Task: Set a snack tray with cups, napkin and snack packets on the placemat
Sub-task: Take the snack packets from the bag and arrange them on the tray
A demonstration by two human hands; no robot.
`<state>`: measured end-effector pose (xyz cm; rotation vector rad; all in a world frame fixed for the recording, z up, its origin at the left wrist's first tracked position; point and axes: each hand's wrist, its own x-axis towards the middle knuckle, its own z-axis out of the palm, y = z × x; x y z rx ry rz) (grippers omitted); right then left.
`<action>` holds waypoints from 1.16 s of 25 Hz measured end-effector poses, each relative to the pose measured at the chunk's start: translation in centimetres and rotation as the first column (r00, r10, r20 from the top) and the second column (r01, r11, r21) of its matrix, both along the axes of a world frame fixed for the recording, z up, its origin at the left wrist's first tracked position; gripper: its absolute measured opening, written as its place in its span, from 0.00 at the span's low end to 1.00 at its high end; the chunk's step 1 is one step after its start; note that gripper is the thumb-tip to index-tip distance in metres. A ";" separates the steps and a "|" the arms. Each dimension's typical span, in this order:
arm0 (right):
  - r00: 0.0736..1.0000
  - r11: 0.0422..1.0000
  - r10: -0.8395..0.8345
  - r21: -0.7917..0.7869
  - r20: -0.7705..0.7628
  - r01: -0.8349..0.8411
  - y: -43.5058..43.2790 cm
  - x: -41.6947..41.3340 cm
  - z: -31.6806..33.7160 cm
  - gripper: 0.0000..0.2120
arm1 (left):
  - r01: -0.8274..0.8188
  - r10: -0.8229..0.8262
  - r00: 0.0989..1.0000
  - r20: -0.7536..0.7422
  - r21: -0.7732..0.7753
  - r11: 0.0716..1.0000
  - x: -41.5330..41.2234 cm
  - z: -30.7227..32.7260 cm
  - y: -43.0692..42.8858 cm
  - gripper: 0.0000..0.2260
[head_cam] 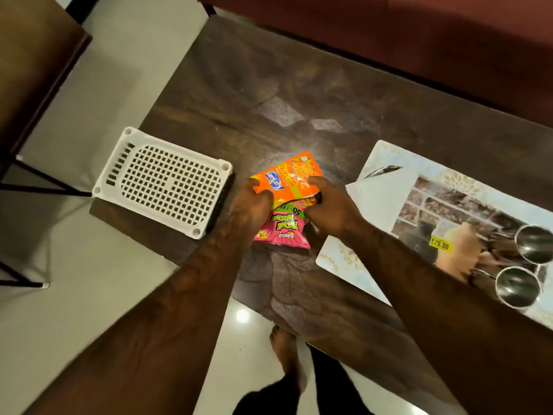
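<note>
An orange snack packet (pixel 291 181) lies partly over a pink snack packet (pixel 284 232) on the dark wooden table (pixel 269 94). My left hand (pixel 251 205) grips the left side of the packets, and my right hand (pixel 332 208) grips their right side. A white perforated plastic tray (pixel 163 181) sits at the table's left edge, apart from my hands. To the right lies the printed placemat (pixel 398 163). On it rest a white napkin (pixel 380 199) and two steel cups (pixel 534 244) (pixel 517 287).
A yellow price sticker (pixel 440 244) is on the placemat. A dark red sofa (pixel 419 40) runs behind the table. A brown chair or stool (pixel 33 70) stands on the pale floor at left. My bare foot (pixel 287 354) is below the table's near corner.
</note>
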<state>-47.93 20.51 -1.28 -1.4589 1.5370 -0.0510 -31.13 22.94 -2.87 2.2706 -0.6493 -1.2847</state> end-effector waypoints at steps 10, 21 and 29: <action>0.852 0.853 -0.452 -0.153 0.264 0.500 -2.8 1.7 1.4 0.08 | 0.050 -0.048 0.999 0.019 -0.124 0.991 1.4 0.5 -1.0 0.18; 0.727 0.814 -0.442 -0.107 0.526 0.572 -4.5 -4.2 6.6 0.20 | 0.791 -0.752 0.599 0.276 -0.350 0.502 -2.5 10.2 -10.0 0.39; 0.701 0.828 -0.529 0.111 0.478 0.549 -2.8 -13.3 8.5 0.18 | 0.876 -0.894 0.377 -0.242 -0.219 0.429 -11.5 9.5 -11.1 0.06</action>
